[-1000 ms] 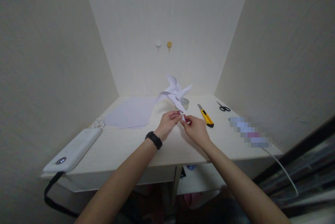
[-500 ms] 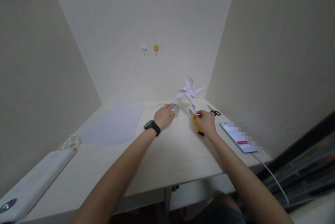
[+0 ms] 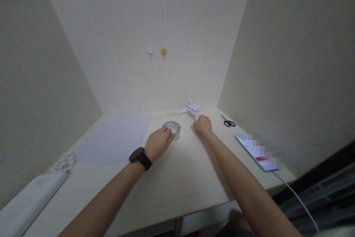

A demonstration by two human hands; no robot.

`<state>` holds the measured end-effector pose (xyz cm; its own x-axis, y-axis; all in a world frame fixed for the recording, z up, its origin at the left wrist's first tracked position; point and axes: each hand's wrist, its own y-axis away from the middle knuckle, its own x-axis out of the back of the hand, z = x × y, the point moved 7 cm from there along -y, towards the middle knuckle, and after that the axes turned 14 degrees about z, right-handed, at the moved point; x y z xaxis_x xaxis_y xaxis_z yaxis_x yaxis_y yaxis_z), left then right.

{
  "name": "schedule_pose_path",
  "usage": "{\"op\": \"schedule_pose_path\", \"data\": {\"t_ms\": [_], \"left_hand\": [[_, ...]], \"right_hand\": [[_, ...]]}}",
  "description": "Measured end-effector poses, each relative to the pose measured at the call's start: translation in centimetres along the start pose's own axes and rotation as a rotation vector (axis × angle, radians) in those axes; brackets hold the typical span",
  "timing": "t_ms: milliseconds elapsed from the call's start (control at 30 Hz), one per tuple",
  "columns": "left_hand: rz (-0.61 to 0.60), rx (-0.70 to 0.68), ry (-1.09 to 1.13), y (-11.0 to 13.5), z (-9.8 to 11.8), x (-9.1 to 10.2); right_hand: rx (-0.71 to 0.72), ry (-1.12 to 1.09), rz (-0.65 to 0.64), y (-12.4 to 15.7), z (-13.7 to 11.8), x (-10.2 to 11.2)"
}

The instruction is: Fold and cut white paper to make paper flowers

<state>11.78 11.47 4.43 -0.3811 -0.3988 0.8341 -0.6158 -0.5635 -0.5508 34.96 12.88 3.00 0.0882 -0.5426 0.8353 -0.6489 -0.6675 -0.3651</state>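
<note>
My left hand (image 3: 156, 142), with a black watch on the wrist, grips a roll of clear tape (image 3: 172, 129) that rests on the pale wooden desk (image 3: 177, 178). My right hand (image 3: 203, 124) is closed on the stem of a white paper pinwheel (image 3: 190, 108), which lies low at the back of the desk. The yellow utility knife is out of sight, perhaps under my right hand or arm.
Sheets of pale paper (image 3: 116, 139) lie at the left. Black scissors (image 3: 228, 121) sit at the back right, and a phone (image 3: 259, 151) with a white cable lies near the right edge. A white device (image 3: 30, 202) and a crumpled scrap (image 3: 64, 161) are at the far left.
My left hand has pulled the tape roll toward me. My right hand has lowered the pinwheel toward the back of the desk, and the yellow knife is no longer visible.
</note>
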Motion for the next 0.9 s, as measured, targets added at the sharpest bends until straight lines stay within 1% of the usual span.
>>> {"op": "schedule_pose_path", "data": {"t_ms": [67,167,367,500,600,700,800,900], "left_hand": [[0.009,-0.011,0.001,0.9,-0.1,0.6],[0.041,0.004,0.039,1.8,-0.3,0.9],[0.099,0.029,0.121,2.4,-0.5,1.0],[0.114,0.026,0.102,2.5,-0.7,0.8],[0.100,0.022,0.105,2.5,-0.7,0.6],[0.079,0.019,0.112,2.4,-0.5,0.6],[0.067,0.019,0.103,2.4,-0.5,0.7],[0.069,0.012,0.100,2.4,-0.4,0.7]], "right_hand": [[0.002,0.016,-0.003,0.0,-0.3,-0.3],[0.017,0.048,-0.005,0.2,-0.4,-0.4],[0.067,0.092,0.007,0.1,0.6,0.0],[0.060,0.116,0.042,-1.1,3.1,0.9],[0.017,0.156,0.072,-2.2,6.0,1.5],[-0.046,0.198,0.072,-3.0,8.7,1.7],[-0.078,0.225,0.072,-3.7,10.1,1.4],[-0.085,0.244,0.072,-4.2,10.7,1.1]]}}
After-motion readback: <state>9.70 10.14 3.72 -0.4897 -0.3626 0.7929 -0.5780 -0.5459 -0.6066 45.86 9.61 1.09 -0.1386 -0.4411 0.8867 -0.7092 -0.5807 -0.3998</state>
